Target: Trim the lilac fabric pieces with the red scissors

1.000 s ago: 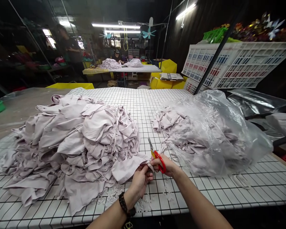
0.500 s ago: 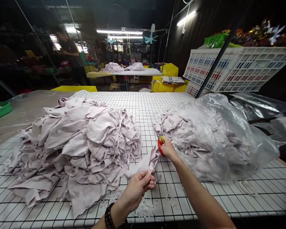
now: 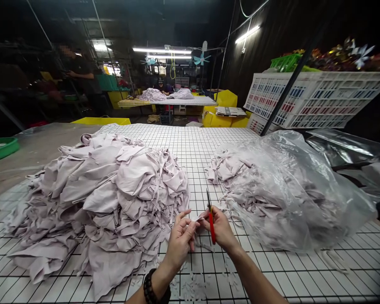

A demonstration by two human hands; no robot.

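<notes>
My left hand, a dark beaded bracelet at its wrist, pinches one end of a small pale lilac fabric piece. My right hand holds red-handled scissors, their blades pointing away from me. Its fingertips meet the same fabric from the right, so most of the piece is hidden between the hands. On the left lies a large heap of pale lilac cloth pieces. Under and beside a clear plastic bag on the right is more of this cloth. Small scraps are scattered below my hands.
The grid-marked table carries both heaps. A green basin is at the left edge. White crates and a slanting dark pole stand at right. Two people are in the background, one beyond a far table.
My right hand has come back toward me and met my left hand at the fabric. The scissors have turned more upright. The longer strip between the hands no longer shows.
</notes>
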